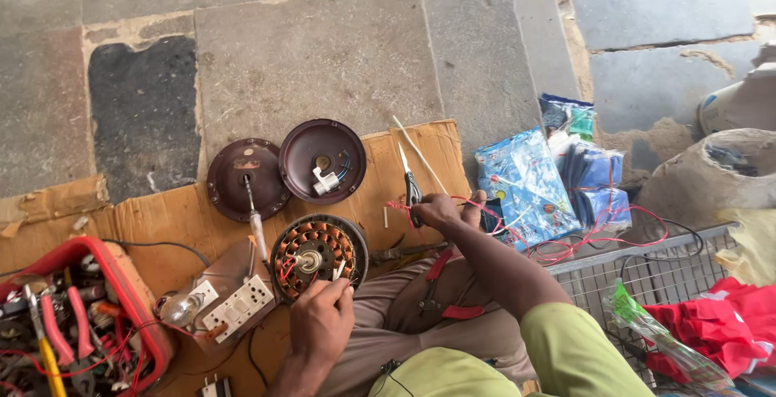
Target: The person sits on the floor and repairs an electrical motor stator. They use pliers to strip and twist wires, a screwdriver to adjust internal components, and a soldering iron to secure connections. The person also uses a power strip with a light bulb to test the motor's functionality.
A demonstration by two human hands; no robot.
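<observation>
My left hand (322, 322) pinches thin wires at the near rim of a fan motor stator with copper windings (318, 253), which lies on flattened cardboard (162, 219). My right hand (440, 210) grips a pair of scissors (410, 183) with the blades pointing away from me, and red wire (493, 207) trails from under that hand to the right. Two round brown fan covers (246, 179) (322, 160) lie beyond the stator. A screwdriver (255, 221) rests across the left cover.
A red tool tray (121, 284) with pliers and wires sits at lower left. A switch-and-socket board with a bulb (230, 310) lies beside the stator. Blue plastic packets (533, 183), a sack (719, 175), a wire grid (647, 276) and red cloth (727, 316) are at right.
</observation>
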